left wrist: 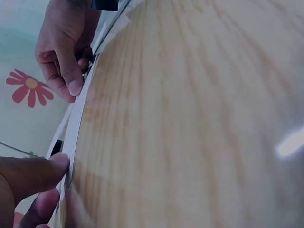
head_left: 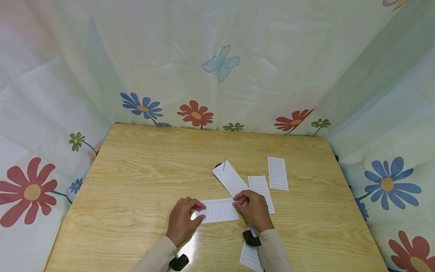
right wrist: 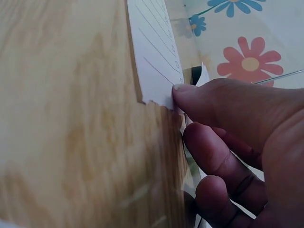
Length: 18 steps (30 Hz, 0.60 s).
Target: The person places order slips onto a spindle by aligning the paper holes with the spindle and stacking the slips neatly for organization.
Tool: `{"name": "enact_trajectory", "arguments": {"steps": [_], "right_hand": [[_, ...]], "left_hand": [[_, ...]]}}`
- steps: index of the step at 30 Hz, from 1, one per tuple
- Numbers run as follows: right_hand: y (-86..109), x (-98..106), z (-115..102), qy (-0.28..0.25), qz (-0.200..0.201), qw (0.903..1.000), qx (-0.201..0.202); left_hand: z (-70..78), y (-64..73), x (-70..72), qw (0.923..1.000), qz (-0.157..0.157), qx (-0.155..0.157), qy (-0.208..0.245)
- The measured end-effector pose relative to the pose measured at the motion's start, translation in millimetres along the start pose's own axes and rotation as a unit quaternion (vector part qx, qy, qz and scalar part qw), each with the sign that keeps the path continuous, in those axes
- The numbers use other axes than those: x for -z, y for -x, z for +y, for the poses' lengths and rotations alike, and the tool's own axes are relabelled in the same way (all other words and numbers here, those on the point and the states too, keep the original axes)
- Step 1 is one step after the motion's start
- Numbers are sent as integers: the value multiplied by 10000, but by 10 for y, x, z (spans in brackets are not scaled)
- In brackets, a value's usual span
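A white lined paper slip (head_left: 220, 210) lies crosswise between my two hands, with a row of small marks along its far edge. My left hand (head_left: 184, 220) pinches its left end between thumb and fingers. At the far right corner my right hand (head_left: 254, 210) grips it, the thumb (right wrist: 199, 100) on the printed face. That end looks ragged, as if torn, in the right wrist view. Beyond the right hand, a thin metal spike (head_left: 224, 164) rises at the far end of another lined slip (head_left: 232, 178); a black base (head_left: 218, 165) peeks out beneath.
More lined slips lie on the wooden table (head_left: 142, 173): one (head_left: 261, 190) beside the right hand, one (head_left: 278, 173) farther right, and one (head_left: 250, 257) partly under the right forearm. A flowered curtain (head_left: 163, 56) surrounds the table's back and sides.
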State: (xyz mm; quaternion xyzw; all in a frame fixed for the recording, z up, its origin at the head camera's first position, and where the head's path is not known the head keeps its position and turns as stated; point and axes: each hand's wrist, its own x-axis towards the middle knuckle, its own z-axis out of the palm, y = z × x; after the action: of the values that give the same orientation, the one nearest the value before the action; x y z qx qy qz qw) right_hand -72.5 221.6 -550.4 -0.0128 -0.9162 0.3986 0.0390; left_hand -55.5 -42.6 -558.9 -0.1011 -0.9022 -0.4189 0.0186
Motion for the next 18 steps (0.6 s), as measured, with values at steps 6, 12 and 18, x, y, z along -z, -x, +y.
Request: {"name": "enact_trajectory", "arguments": {"steps": [6,12,18], "right_hand": [[2,0,2,20,-10,10000,68],[21,10,-7,3,-202,9996,-202],[22,17,-32,60,-263,9994,-236]], "left_hand": [[0,-3,0,9999,86,-61,10],[-19,-5,-5,9993,272,-241,28],[-39,-9,-19,9984,412,-385,-37]]}}
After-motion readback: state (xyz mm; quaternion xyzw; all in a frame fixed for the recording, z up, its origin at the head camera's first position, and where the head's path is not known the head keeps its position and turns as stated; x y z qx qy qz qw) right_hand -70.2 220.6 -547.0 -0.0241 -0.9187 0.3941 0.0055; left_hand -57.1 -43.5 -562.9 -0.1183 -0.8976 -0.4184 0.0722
